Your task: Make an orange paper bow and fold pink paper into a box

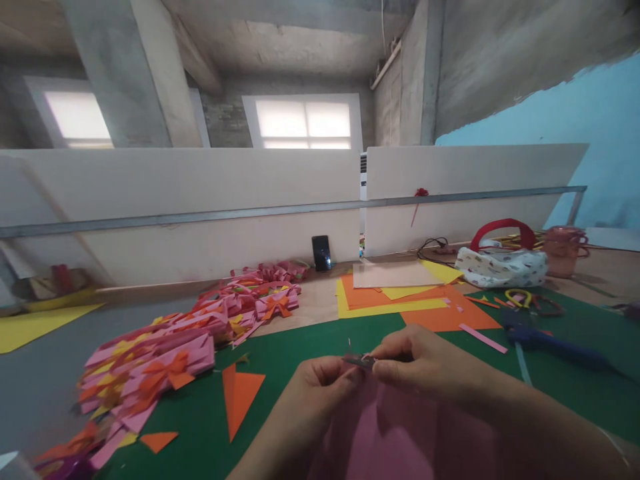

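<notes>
A pink paper sheet (400,433) is held low in the view, over the green mat (300,347), between both hands. Its top edge is pinched by the left hand (315,393) and the right hand (425,363), thumb and fingertips pressed together on the paper, with a small dark object, too blurred to identify, caught at the point where the fingers meet. The step in hand is judged to be the gathering or folding of that edge. A steady pinch and an even, aligned crease are judged to be required for the next move, so that the fold is not skewed. To the left, a heap of finished pink-and-orange pieces (165,360) is laid out, with orange triangular offcuts (240,393) near it. Yellow and orange sheets (395,300), scissors (525,299) and a blue glue gun (550,343) lie further back
</notes>
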Tool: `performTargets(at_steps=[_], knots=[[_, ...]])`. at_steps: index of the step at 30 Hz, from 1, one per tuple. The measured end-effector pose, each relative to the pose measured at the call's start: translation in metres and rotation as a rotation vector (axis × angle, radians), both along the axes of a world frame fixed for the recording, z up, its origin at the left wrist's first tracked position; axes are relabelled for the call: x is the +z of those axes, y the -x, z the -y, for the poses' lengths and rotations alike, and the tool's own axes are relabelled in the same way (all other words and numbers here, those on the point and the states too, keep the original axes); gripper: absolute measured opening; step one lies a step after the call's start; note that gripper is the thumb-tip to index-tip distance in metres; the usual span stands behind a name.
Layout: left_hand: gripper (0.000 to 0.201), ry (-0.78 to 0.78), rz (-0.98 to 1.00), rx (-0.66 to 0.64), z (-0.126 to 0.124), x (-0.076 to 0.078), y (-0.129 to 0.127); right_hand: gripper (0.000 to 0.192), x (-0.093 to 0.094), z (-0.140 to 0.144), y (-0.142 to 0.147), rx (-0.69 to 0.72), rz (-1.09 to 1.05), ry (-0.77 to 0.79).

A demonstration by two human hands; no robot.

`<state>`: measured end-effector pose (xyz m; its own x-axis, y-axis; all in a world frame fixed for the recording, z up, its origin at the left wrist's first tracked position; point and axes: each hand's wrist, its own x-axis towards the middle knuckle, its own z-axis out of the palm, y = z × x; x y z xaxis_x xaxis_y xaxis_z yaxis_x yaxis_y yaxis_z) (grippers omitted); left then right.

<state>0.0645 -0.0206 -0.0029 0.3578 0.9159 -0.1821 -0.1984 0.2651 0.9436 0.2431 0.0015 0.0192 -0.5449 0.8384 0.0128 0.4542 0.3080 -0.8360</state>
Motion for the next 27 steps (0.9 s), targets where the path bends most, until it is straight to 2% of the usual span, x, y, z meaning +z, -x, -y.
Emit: performTargets(at_steps=[20,27], knots=[[0.025,-0.005,-0.006,-0.008,-0.0021,-0.0033,0.0003,0.024,0.0006,0.001,0.0,0.002,-0.01,0.025],[0.027,0.019,-0.072,0.01,-0.0018,-0.0038,-0.0003,0.035,-0.0063,-0.0043,-0.001,0.002,-0.054,0.026]])
